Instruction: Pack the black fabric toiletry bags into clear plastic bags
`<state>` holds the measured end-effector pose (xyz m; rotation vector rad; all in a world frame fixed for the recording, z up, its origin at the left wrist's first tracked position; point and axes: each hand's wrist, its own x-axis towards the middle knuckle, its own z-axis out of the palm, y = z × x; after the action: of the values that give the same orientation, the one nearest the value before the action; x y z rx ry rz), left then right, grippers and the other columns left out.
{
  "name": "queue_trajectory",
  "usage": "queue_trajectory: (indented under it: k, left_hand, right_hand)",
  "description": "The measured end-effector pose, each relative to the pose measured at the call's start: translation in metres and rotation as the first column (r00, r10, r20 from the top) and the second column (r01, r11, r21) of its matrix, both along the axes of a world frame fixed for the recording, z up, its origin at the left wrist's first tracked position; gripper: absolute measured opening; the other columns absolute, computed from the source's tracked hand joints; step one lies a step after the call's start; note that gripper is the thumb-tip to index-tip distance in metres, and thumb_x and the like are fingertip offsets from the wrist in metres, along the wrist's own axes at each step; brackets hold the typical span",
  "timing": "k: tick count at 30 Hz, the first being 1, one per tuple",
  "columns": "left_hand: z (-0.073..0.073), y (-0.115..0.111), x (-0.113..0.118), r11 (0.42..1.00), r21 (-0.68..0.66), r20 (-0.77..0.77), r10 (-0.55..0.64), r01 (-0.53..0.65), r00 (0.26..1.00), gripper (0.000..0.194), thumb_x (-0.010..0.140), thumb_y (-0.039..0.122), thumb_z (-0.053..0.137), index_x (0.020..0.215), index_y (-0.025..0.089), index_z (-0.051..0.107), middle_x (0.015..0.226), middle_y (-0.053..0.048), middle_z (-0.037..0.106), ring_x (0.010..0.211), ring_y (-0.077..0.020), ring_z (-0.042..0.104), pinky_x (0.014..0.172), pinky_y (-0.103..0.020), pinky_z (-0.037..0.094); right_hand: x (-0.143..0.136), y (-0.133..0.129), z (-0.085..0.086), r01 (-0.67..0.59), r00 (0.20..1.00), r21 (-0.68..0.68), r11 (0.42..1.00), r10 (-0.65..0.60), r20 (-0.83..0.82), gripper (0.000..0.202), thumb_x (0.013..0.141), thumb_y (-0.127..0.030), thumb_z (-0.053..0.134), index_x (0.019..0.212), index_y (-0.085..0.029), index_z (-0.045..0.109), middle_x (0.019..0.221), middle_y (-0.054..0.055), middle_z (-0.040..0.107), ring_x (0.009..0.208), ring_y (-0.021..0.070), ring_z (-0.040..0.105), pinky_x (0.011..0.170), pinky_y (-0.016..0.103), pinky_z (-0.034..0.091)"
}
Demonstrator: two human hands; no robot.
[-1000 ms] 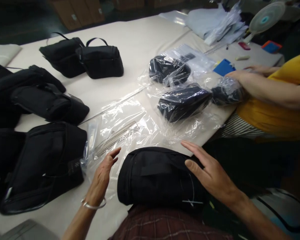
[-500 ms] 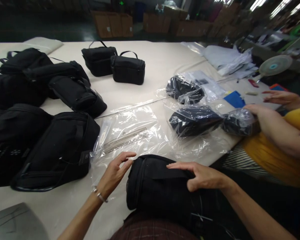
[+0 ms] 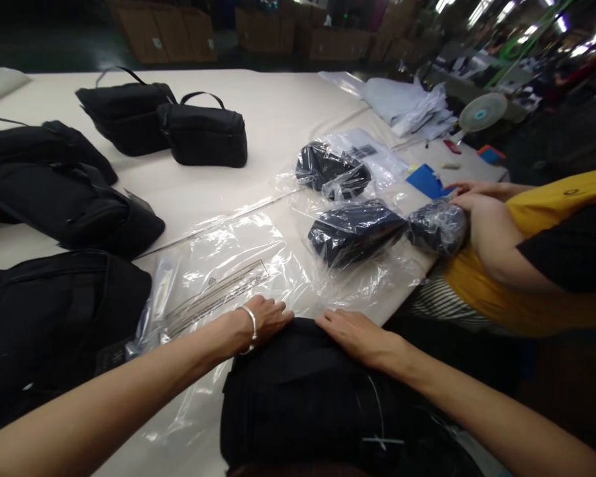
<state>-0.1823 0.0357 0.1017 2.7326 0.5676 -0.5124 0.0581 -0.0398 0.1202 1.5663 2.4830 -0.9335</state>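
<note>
A black bag (image 3: 308,397) lies at the table's near edge, against my body. My left hand (image 3: 265,319), with a silver bangle at the wrist, is closed on its far left edge. On the far right edge of the same bag rests my right hand (image 3: 352,334), fingers bent over the rim and the thumb hidden. A thin white tag string hangs on the bag's near side. Just beyond both hands, a clear plastic bag (image 3: 238,248) with a printed strip lies flat.
Several black bags (image 3: 64,318) lie on the left, and two with handles (image 3: 208,136) stand farther back. Black items in clear plastic (image 3: 355,228) are at the right. A person in yellow (image 3: 541,218) touches one. A fan (image 3: 483,114) stands behind.
Both hands have come down onto the far edge of the black bag, the left one closing from an open pose. The view has shifted right, and the person's arms beside me have moved.
</note>
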Motion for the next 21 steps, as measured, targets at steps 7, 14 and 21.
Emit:
queue_trajectory:
  k: [7,14,21]
  left_hand:
    - [0.011,-0.006,-0.006,0.998,-0.026,0.096,-0.05,0.053,0.994,0.026,0.092,0.011,0.035,0.099,0.015,0.06,0.09,-0.014,0.069,0.078,-0.0285,0.068,0.061,-0.038,0.051]
    - [0.017,-0.013,-0.068,0.589,-0.649,0.093,0.689,-0.481,0.719,0.027,0.094,0.035,0.041,0.111,0.027,0.061,0.111,-0.001,0.069,0.103,-0.0214,0.064,0.091,-0.035,0.05]
    - [0.02,-0.14,-0.119,0.065,-0.721,-0.044,0.989,-0.689,0.139,0.047,0.09,0.057,0.041,0.121,0.023,0.052,0.123,-0.011,0.062,0.114,-0.0276,0.058,0.098,-0.044,0.049]
  right_hand:
    - [-0.01,-0.003,-0.016,-0.1,0.991,0.083,0.991,0.092,0.095,0.021,0.092,-0.012,0.046,0.103,-0.016,0.063,0.094,0.009,0.068,0.083,0.0231,0.064,0.071,0.033,0.051]
    - [0.02,0.008,-0.006,0.174,0.908,-0.428,0.887,-0.312,-0.279,0.027,0.092,-0.043,0.057,0.1,-0.024,0.074,0.101,0.003,0.073,0.095,0.0221,0.067,0.089,0.034,0.05]
    - [0.065,-0.014,-0.023,0.376,0.618,-0.701,0.606,-0.728,-0.298,0.056,0.09,-0.062,0.051,0.13,-0.023,0.06,0.14,0.009,0.056,0.134,0.0287,0.046,0.12,0.049,0.023]
